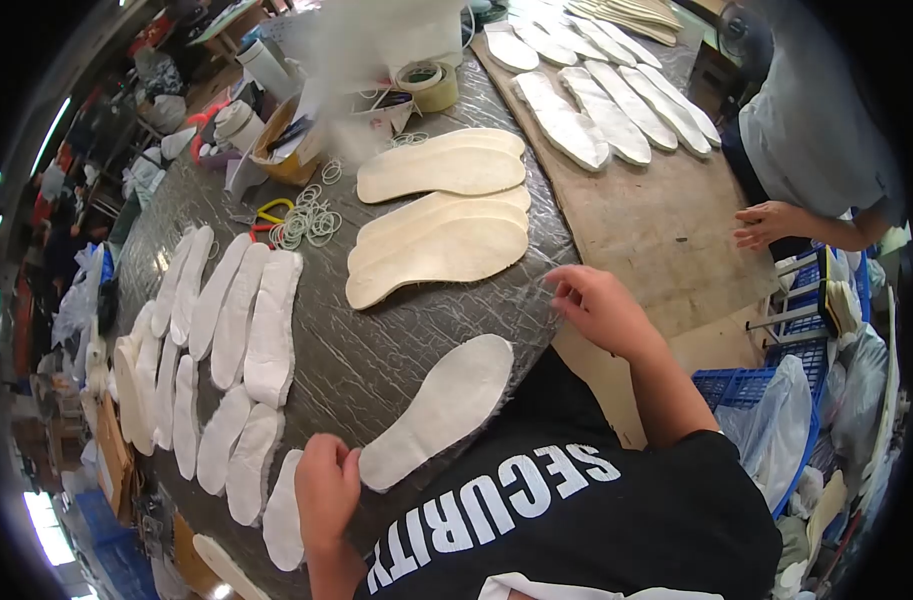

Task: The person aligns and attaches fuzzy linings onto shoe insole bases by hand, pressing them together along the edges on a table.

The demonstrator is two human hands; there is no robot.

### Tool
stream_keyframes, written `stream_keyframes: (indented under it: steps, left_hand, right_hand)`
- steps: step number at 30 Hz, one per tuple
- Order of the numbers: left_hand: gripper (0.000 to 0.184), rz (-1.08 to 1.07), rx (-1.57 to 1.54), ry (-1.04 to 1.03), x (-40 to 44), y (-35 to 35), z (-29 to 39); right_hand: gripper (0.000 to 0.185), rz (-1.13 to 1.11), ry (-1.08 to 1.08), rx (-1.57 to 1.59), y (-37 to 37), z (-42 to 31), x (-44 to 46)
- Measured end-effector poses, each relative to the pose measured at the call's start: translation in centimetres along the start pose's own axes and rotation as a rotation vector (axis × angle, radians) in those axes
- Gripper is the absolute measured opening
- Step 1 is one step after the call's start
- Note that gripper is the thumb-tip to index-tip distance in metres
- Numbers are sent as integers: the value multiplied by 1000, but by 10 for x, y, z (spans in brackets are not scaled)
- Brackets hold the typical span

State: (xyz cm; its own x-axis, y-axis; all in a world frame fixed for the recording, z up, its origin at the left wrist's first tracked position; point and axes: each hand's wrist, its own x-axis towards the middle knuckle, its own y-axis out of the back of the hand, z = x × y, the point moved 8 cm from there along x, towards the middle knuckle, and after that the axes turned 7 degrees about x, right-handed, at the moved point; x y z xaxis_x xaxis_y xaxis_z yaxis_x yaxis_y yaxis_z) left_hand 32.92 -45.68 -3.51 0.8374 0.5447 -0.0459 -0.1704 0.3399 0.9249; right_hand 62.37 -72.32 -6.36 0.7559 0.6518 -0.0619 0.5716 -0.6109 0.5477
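A white, fuzzy-edged shoe insole [441, 410] lies flat near the table's front edge, its toe pointing up and right. My left hand [329, 487] is at its heel end, fingers curled together and the thumb at the insole's edge; the fingertips are partly hidden. Just left of that hand is another white insole [284, 515]. My right hand [601, 310] is over the table's right edge with nothing in it, its fingers loosely bent and apart. Beyond the single insole lie two overlapping stacks of cream insoles, a nearer stack [441, 250] and a farther stack [441, 168].
Rows of white insoles [238, 310] cover the table's left side. Rubber bands [311, 222], yellow-handled scissors [274, 210] and tape rolls [428, 85] sit farther back. More white insoles [606, 110] lie on a brown board [666, 250]. Another person's hand [766, 225] is at its right edge.
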Motion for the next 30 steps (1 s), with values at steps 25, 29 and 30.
stream_keyframes:
  steps: [25, 29, 30]
  left_hand:
    - [42, -283, -530, 54, 259, -96, 17]
    - [44, -279, -607, 180, 255, -102, 10]
    - [45, -276, -652, 235, 252, -101, 7]
  right_hand:
    - [14, 118, 353, -373, -44, -31, 145]
    - [27, 456, 246, 10, -8, 20, 171]
    - [29, 557, 176, 107, 15, 24, 165]
